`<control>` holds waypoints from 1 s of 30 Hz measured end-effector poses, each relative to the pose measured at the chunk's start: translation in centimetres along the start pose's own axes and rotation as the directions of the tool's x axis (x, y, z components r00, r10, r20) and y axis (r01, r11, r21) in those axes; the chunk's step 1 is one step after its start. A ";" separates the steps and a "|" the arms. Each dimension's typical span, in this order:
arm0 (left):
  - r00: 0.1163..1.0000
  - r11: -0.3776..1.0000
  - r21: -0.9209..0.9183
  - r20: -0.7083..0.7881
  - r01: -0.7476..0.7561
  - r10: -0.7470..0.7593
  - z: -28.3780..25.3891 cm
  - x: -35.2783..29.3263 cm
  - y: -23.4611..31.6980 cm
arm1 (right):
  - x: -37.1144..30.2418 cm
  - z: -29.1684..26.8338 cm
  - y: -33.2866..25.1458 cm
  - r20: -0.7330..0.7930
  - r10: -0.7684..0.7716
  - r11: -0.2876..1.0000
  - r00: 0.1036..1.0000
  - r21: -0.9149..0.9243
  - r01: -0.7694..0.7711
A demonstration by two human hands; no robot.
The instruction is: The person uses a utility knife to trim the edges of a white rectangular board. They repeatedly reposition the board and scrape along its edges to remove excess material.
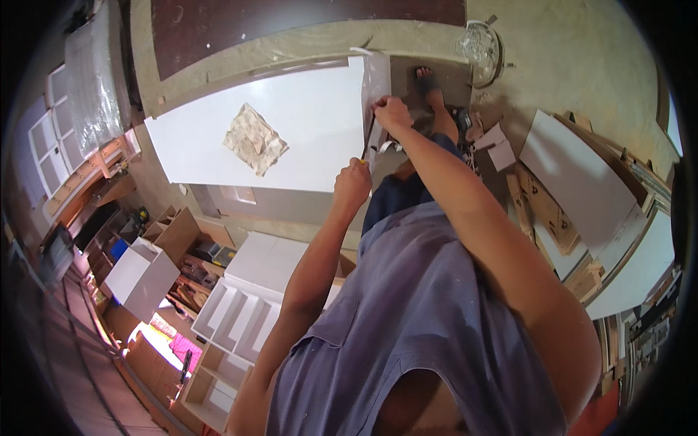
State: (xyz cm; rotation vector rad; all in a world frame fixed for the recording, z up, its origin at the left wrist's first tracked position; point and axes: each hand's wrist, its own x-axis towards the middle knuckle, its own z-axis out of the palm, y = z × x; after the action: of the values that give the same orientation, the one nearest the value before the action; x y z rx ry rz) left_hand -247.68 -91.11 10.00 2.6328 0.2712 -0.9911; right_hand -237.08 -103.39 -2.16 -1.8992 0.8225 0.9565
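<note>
A long white panel (320, 109) lies in front of me, its right end close to my hands. My left hand (352, 185) is closed near the lower right corner of the panel. It grips a slim tool (362, 161) that shows a bit of yellow and a thin dark part; its exact kind is unclear. By the right end of the panel, the fingers of my right hand (393, 115) are pinched together. Whatever they hold is too small to make out. On the panel rests a crumpled, stained pale cloth (254, 139).
White boards and wood offcuts (542, 207) lean and lie at the right. A round wire-guarded fan (481, 45) stands at the upper right. White shelving units (243, 320) and an open-topped box (142, 276) stand at the lower left. A dark board (305, 18) lies beyond the panel.
</note>
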 end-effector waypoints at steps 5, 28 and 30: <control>0.999 0.999 -0.027 0.027 -0.039 0.040 -0.4 -3.5 -1.6 | 1.5 2.1 3.5 0.119 -0.112 0.984 0.987 0.149 0.094; 0.998 0.999 -0.009 0.050 0.031 -0.031 3.4 -7.5 -3.4 | -3.4 4.6 7.5 0.005 -0.034 0.981 0.999 0.191 0.032; 0.997 0.997 0.014 -0.003 -0.073 0.074 4.1 -4.8 -3.8 | -1.6 4.1 6.3 -0.030 -0.044 0.985 0.999 0.164 0.048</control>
State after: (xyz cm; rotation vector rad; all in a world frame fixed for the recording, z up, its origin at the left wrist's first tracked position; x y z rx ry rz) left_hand -254.83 -89.31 9.39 2.6365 0.1677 -0.9679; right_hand -244.26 -102.30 -4.71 -1.7831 0.8433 0.8117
